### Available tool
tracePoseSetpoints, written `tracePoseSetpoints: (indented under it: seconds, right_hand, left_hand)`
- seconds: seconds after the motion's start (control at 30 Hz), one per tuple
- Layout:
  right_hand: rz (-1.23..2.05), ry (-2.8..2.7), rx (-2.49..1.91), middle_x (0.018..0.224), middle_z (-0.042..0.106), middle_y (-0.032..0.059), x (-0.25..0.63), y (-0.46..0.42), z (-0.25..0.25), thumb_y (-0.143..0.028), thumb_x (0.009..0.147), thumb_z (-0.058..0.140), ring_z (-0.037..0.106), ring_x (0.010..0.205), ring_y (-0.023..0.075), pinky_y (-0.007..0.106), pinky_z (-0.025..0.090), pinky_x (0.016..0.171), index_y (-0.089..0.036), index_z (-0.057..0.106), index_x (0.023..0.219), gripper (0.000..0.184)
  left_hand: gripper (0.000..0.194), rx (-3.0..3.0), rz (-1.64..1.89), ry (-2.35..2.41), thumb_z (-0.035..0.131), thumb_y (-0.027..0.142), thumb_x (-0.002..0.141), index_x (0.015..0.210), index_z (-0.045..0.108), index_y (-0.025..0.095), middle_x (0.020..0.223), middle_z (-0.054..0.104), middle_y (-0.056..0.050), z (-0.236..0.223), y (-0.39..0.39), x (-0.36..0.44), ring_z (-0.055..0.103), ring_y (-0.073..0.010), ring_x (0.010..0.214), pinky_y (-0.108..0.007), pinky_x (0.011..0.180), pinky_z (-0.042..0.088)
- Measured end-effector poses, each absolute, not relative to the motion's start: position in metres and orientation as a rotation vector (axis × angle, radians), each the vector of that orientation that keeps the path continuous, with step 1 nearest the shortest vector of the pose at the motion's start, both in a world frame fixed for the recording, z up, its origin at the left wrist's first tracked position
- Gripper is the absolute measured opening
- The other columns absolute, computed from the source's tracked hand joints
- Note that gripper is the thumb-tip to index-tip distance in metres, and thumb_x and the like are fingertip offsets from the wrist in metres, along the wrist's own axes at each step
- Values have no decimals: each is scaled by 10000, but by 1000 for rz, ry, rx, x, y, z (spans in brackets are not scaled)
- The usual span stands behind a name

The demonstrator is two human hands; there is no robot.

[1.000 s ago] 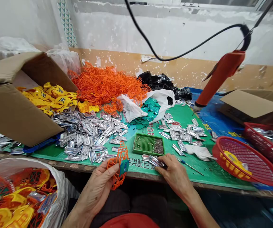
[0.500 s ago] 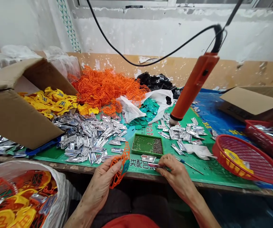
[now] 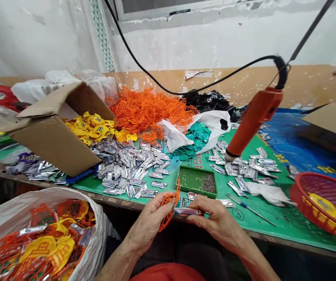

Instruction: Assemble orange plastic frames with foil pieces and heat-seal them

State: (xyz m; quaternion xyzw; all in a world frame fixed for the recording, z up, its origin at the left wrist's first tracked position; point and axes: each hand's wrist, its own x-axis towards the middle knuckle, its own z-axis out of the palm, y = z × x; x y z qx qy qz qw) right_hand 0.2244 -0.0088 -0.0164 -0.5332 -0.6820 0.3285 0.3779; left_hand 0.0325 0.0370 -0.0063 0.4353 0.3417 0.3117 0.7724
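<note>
Head view: left hand point(image 3: 149, 220) pinches orange frame point(image 3: 168, 199), right hand point(image 3: 214, 216) silver piece point(image 3: 187, 211).
Beside the left thumb point(image 3: 165, 211), the piece could slip from a loose grip.

green sheet point(image 3: 285, 232): black circled 3 point(image 3: 238, 214) near front edge, legible | same sheet: black 配 point(image 3: 183, 201) left of the 3, rest of line covered; red character point(image 3: 197, 156) farther back, probably 合 | blue sheet point(image 3: 287, 128): yellow characters point(image 3: 328, 171), too smeared to read | silver packs point(image 3: 133, 164): print too small | yellow parts point(image 3: 96, 130): dark marks, illegible
</note>
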Motion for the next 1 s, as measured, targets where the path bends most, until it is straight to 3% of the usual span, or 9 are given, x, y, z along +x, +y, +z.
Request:
tracePoseSetpoints:
  seconds: [0.13,0.27,0.57,0.67,0.8,1.0]
  right_hand:
    - [1271,-1343,-1252,743,636,-8,216,-3,-21,-352,728,736,537,650,120,233,413,571,-194,676,829,197]
    - [1416,-1017,-1130,717,637,-31,208,0,-26,-293,616,816,547,618,94,207,436,556,-177,638,813,290]
    - [1341,-539,-1087,609,611,-51,184,2,-32,-280,499,880,451,374,49,173,365,330,-169,606,832,445]
    - [1302,-415,-1038,648,635,-44,171,0,-34,-261,493,884,500,387,61,183,401,367,-183,605,897,497]
    - [1297,-346,-997,649,640,-39,158,-2,-34,-258,506,881,533,439,63,191,444,448,-180,629,811,403]
    - [1285,-353,-1010,629,613,-30,156,1,-37,-316,545,865,499,516,64,174,418,452,-166,675,728,304]
  left_hand:
    - [313,887,624,728,635,350,841,1115,688,208,1012,718,-55,-6,36,34,632,-177,906,-242,800,440]
    - [295,885,610,722,656,335,828,1091,707,212,1004,718,-51,-6,35,36,629,-179,929,-232,805,437]
    - [274,735,703,689,678,275,804,1056,704,169,989,715,-78,-12,37,38,632,-209,931,-283,862,440]
    - [242,693,726,650,653,247,827,1052,696,167,963,711,-77,-15,36,38,635,-179,842,-276,821,449]
    - [170,683,740,618,628,220,848,987,707,163,856,695,-47,-16,35,37,589,-115,669,-235,704,443]
    - [241,671,739,609,633,192,846,1076,687,143,963,702,-87,-16,34,35,608,-143,808,-258,780,449]
